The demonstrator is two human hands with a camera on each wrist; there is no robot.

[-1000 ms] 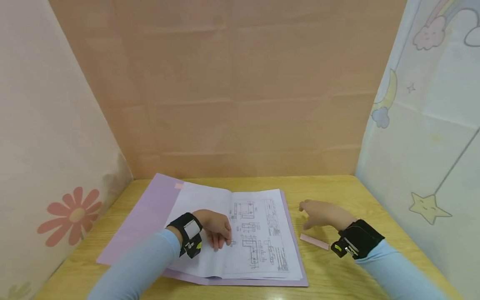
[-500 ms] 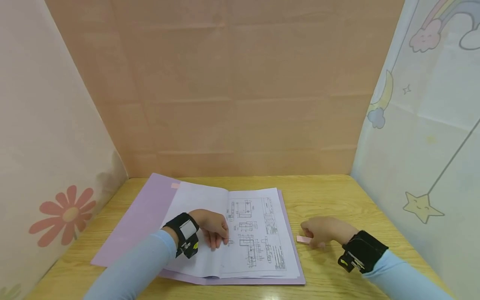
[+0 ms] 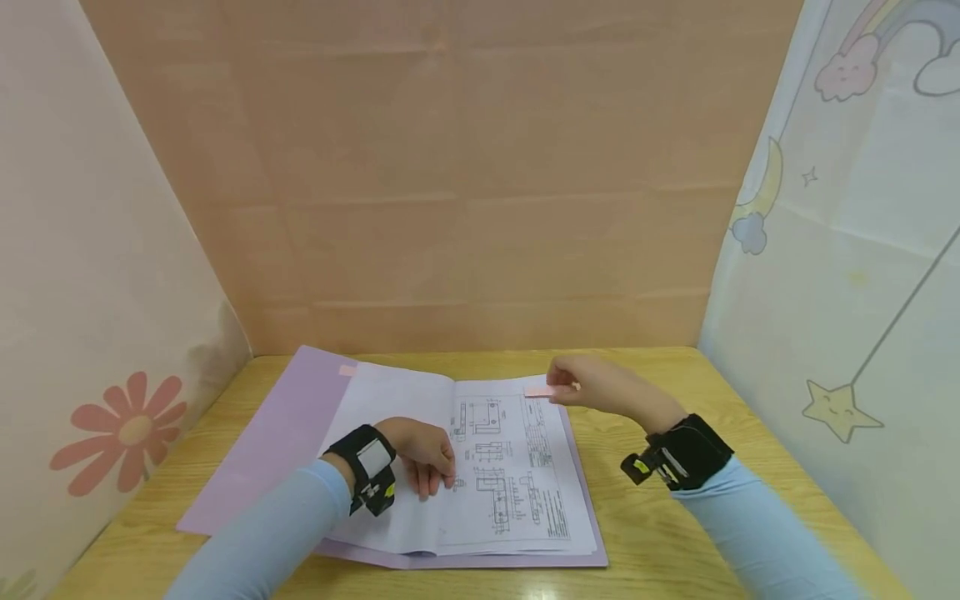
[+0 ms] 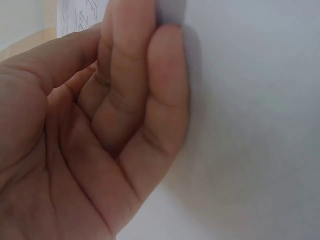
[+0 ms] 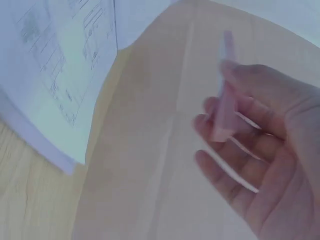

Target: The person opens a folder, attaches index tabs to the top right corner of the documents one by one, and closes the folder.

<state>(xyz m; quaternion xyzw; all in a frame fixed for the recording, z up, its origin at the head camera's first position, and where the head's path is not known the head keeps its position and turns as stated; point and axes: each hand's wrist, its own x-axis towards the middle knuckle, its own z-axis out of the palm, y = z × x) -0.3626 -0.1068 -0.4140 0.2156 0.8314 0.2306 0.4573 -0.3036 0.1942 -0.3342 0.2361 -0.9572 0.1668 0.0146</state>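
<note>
A purple folder point(image 3: 262, 450) lies spread on the table with its papers open. Its right-hand page point(image 3: 551, 467) carries printed technical drawings. My left hand point(image 3: 427, 454) rests with relaxed, bent fingers on the blank left page point(image 3: 397, 392), close to the fold; the left wrist view shows the fingertips against white paper. Over the upper right corner of the drawing page, my right hand point(image 3: 600, 385) holds a slim pink bar point(image 3: 536, 392). In the right wrist view the bar point(image 5: 226, 112) is pinched between thumb and fingers, both of its ends sticking out.
A small pink label point(image 3: 347, 370) sits at the top of the folder's cover. Wooden tabletop point(image 3: 660, 533) extends on the right. A brown paper-like backdrop point(image 3: 480, 208) stands behind, with printed side walls point(image 3: 840, 317) left and right.
My right hand came down onto the pink bar on the table, gripped it, then carried it up and left over the drawing page. The left hand stayed on the paper.
</note>
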